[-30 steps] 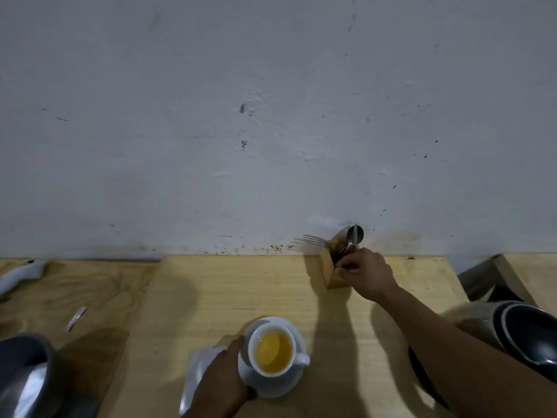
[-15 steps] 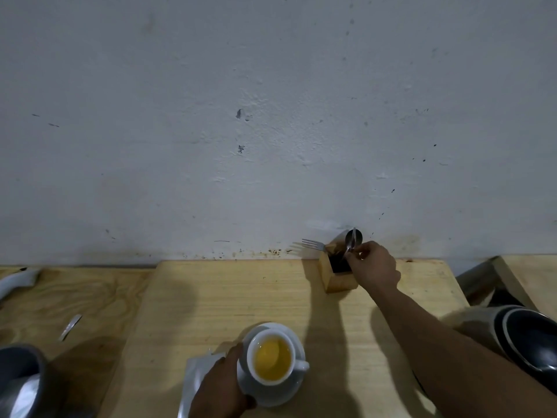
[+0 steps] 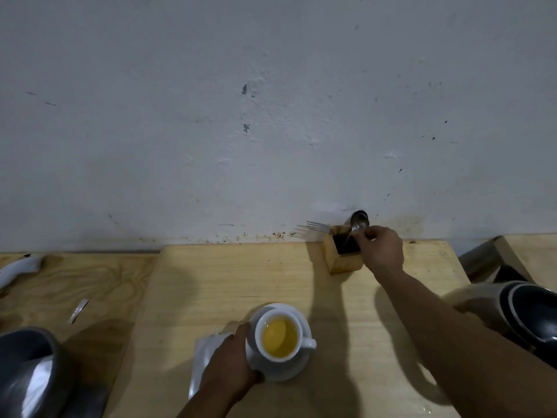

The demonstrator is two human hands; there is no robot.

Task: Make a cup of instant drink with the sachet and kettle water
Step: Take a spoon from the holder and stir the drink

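A white cup (image 3: 297,346) filled with yellow drink sits on a white saucer (image 3: 301,368) near the front of the wooden table. My left hand (image 3: 229,365) grips the saucer's left edge and lies over a silver sachet (image 3: 203,360). At the back by the wall stands a wooden cutlery box (image 3: 342,260) with a fork (image 3: 318,227) sticking out to the left. My right hand (image 3: 381,251) pinches a metal spoon (image 3: 358,221) by its handle; the bowl points up and the handle's end is still inside the box.
A grey kettle (image 3: 27,372) is at the lower left, with a torn silver strip (image 3: 77,310) and a white object (image 3: 18,268) on the left board. Dark stacked bowls (image 3: 536,315) sit at the right edge. The wall runs close behind the table.
My right hand has shifted from over the cutlery box to its right side and has lifted the spoon partly out. My left hand stays on the saucer.
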